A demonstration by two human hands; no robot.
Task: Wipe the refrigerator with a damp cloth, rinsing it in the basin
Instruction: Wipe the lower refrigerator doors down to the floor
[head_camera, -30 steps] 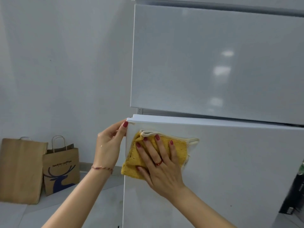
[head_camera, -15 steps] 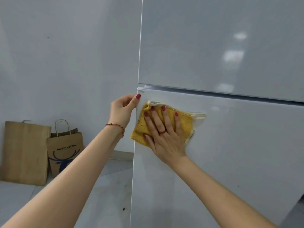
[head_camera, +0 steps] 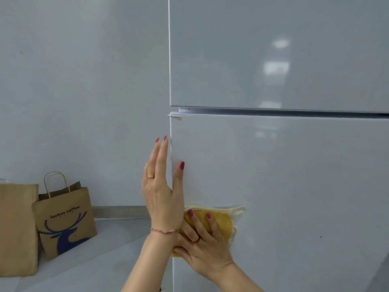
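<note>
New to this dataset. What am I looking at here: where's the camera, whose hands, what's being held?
There is no robot here. A person wears one wide-angle camera on the head, which looks forward and down, so the two arms that enter from the bottom are the wearer's own.

In front stands a white refrigerator with an upper and a lower door. The right hand lies flat with spread fingers on a yellow cloth and presses it against the lower door near its left edge. The left hand is open, fingers straight, at that door's edge, with the thumb on the door front.

On the floor at the left, against the wall, stand two brown paper bags; one has a blue deer print. No basin is in view.
</note>
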